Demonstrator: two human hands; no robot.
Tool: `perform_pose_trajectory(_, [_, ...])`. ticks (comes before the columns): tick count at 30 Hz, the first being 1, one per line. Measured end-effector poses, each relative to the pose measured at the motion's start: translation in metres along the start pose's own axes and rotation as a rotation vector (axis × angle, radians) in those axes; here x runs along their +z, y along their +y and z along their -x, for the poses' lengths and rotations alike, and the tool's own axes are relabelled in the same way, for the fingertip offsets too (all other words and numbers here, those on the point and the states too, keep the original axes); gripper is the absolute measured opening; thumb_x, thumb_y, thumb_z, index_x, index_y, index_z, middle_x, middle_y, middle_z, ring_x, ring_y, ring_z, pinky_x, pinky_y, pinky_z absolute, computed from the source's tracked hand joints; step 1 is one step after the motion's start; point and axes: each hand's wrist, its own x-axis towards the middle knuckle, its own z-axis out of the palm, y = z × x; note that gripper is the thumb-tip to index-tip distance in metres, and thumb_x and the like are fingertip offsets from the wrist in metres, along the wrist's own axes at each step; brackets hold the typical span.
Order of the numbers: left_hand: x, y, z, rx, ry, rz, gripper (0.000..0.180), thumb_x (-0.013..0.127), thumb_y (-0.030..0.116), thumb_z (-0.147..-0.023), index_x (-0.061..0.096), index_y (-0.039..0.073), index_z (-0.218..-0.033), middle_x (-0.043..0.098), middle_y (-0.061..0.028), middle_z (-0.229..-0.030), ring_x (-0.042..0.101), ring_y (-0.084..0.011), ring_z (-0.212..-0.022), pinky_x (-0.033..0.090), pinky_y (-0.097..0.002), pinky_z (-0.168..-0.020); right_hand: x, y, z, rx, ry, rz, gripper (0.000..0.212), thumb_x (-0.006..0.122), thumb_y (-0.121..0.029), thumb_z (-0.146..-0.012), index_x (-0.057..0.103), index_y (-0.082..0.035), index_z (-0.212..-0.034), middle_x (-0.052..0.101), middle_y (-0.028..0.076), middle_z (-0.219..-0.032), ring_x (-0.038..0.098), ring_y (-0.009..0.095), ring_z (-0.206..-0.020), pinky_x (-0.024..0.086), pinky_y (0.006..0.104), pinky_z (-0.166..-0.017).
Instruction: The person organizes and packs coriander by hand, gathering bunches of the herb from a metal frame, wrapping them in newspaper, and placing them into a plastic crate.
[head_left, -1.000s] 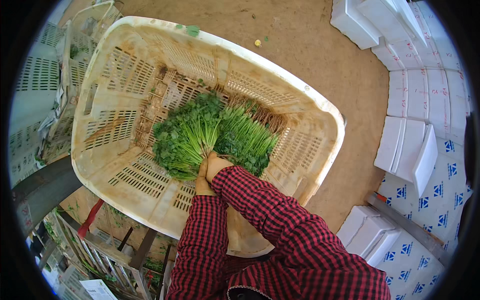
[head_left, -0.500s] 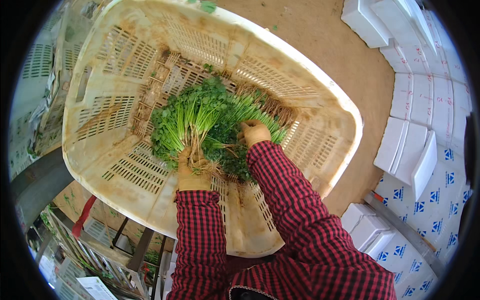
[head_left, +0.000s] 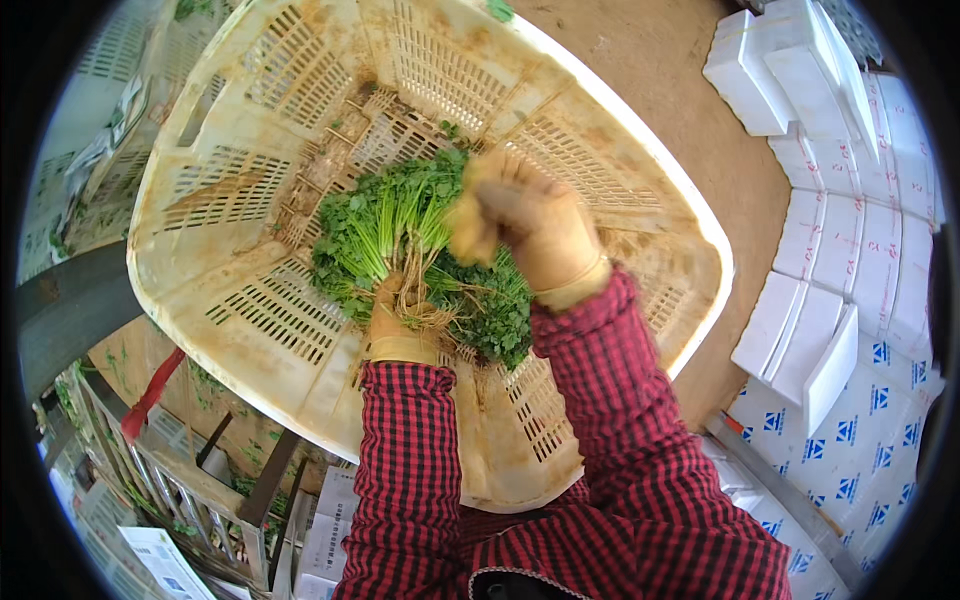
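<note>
My left hand (head_left: 400, 318), in a tan glove, is closed around the root end of a bunch of coriander-like greens (head_left: 405, 225). Its pale stems fan away from me and brown roots hang over the fingers. My right hand (head_left: 535, 215), gloved the same way, is raised to the right of the bunch, above other greens. Motion smears its fingers; they look bent, but whether they hold anything cannot be made out. More loose greens (head_left: 500, 325) lie below it in a large, dirt-stained plastic basket (head_left: 660, 190), partly covered by my right hand and forearm.
White foam boxes (head_left: 800, 235) are stacked along the right, beside sheeting with blue marks (head_left: 860, 440). A metal rack (head_left: 200, 500) with a red strap (head_left: 150, 395) stands at lower left. Brown floor (head_left: 640, 60) shows beyond the basket.
My right hand has lifted off the greens on the right and come up closer, now blurred. My left hand keeps its hold on the bunch. The whole view has shifted slightly.
</note>
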Motion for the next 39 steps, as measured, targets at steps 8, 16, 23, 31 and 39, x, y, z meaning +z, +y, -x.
perform_pose_trajectory(8, [0.029, -0.005, 0.014, -0.054, 0.038, 0.043, 0.013, 0.067, 0.021, -0.097, 0.063, 0.009, -0.100, 0.061, -0.0018, -0.075, 0.046, -0.0060, -0.047, 0.035, -0.0198, -0.039, -0.076, 0.160, -0.016, 0.235, 0.273, 1.129, 0.032, 0.068, -0.023, -0.094, 0.068, -0.003, -0.119, 0.075, 0.011, -0.108, 0.073, 0.025, -0.089, 0.061, 0.0374, -0.082])
perform_pose_trajectory(16, [0.015, 0.002, 0.004, -0.055, -0.061, 0.061, 0.013, 0.065, 0.021, -0.097, 0.065, 0.008, -0.097, 0.058, -0.0008, -0.071, 0.043, -0.0093, -0.045, 0.042, -0.0265, -0.046, -0.051, 0.240, -0.015, 0.397, -0.298, 1.893, 0.034, 0.059, -0.009, -0.096, 0.061, -0.002, -0.129, 0.069, 0.015, -0.121, 0.068, 0.030, -0.108, 0.058, 0.0415, -0.085])
perform_pose_trajectory(23, [0.028, -0.001, 0.017, 0.006, 0.018, -0.009, 0.019, 0.063, 0.022, -0.098, 0.068, 0.007, -0.109, 0.060, 0.0013, -0.074, 0.041, -0.0073, -0.043, 0.033, -0.0194, -0.037, -0.055, 0.219, 0.001, 0.703, 0.029, 1.420, 0.042, 0.061, -0.012, -0.096, 0.055, 0.002, -0.136, 0.067, 0.022, -0.120, 0.067, 0.034, -0.112, 0.056, 0.0431, -0.092])
perform_pose_trajectory(31, [-0.043, -0.022, -0.029, -0.029, -0.157, -1.049, 0.043, 0.050, 0.024, -0.107, 0.052, 0.012, -0.148, 0.045, -0.0132, -0.158, 0.046, -0.0265, -0.140, 0.047, -0.0429, -0.108, -0.031, 0.206, -0.018, 0.466, -0.363, 1.682, 0.033, 0.063, -0.020, -0.098, 0.062, 0.006, -0.118, 0.071, 0.022, -0.103, 0.068, 0.034, -0.086, 0.057, 0.0409, -0.077])
perform_pose_trajectory(39, [-0.041, -0.009, -0.019, -0.224, 0.011, -0.579, 0.026, 0.059, 0.029, -0.102, 0.066, 0.012, -0.120, 0.066, -0.0078, -0.110, 0.054, -0.0188, -0.083, 0.050, -0.0367, -0.075, -0.016, 0.117, 0.011, 0.748, -0.671, 1.175, 0.051, 0.057, -0.014, -0.103, 0.046, -0.008, -0.153, 0.073, 0.015, -0.112, 0.071, 0.020, -0.083, 0.061, 0.0328, -0.075])
